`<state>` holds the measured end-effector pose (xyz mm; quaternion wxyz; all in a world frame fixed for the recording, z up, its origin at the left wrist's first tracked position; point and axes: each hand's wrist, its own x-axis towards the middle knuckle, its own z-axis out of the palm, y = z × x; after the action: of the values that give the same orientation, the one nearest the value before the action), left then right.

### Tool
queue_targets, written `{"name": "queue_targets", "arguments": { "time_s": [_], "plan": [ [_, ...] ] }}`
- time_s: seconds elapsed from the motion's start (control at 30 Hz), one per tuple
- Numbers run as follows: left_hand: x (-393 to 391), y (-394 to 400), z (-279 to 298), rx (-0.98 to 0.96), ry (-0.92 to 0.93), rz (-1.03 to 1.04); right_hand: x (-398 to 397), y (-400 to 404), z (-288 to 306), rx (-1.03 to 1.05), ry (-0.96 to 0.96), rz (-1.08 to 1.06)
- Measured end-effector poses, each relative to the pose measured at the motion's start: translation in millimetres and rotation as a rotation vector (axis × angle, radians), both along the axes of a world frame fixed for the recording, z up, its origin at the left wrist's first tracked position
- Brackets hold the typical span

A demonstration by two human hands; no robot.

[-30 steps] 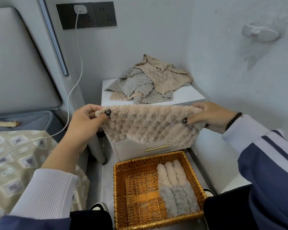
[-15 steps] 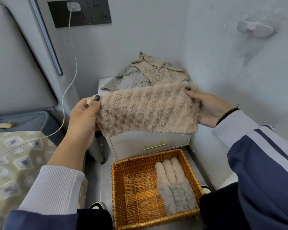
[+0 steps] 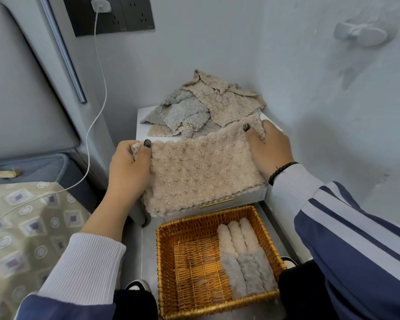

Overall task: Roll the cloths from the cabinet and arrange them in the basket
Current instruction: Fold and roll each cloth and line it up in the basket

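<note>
A fluffy beige cloth (image 3: 203, 172) is stretched flat between both hands over the front of the white cabinet (image 3: 141, 121). My left hand (image 3: 127, 172) pinches its left top corner, and my right hand (image 3: 269, 146) pinches its right top corner. Behind it a heap of grey and beige cloths (image 3: 206, 107) lies on the cabinet top. Below, on the floor, a wicker basket (image 3: 166, 250) holds several rolled cloths (image 3: 243, 255) along its right side, beige ones behind grey ones.
A bed with a patterned cover (image 3: 26, 227) is at the left. A white charging cable (image 3: 97, 93) hangs from the wall socket (image 3: 109, 15). A grey wall with a hook (image 3: 360, 35) closes the right side. A gold drawer handle (image 3: 217, 203) shows under the cloth.
The cloth, held up in the air before, has come down and forward towards the cabinet top's front edge, with both hands still at its top corners.
</note>
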<state>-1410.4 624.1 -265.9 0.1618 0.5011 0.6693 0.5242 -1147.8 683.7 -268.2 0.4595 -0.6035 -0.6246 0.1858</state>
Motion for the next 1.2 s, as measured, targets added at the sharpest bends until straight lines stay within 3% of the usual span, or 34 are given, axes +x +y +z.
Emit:
{"name": "queue_targets", "arguments": {
  "time_s": [0.4,0.7,0.9,1.03,1.2],
  "plan": [
    [31.2,-11.0,-4.8,-0.202,-0.454,-0.296,-48.2,-45.1,-7.0,0.084,-0.071,0.247],
    [47.1,-11.3,-2.8,-0.266,-0.554,-0.439,-66.5,-55.2,-11.1,0.010,-0.008,0.403],
    [41.8,-11.6,0.3,-0.288,-0.572,-0.504,-71.2,-58.8,-12.1,0.023,-0.091,0.499],
    [40.8,-12.8,-1.2,-0.244,-0.552,-0.413,-70.6,-61.8,-11.9,-0.013,-0.055,0.608],
    [36.2,-15.1,1.0,-0.224,-0.649,-0.343,-63.1,-58.4,-9.4,0.022,0.113,0.431]
  ]
}}
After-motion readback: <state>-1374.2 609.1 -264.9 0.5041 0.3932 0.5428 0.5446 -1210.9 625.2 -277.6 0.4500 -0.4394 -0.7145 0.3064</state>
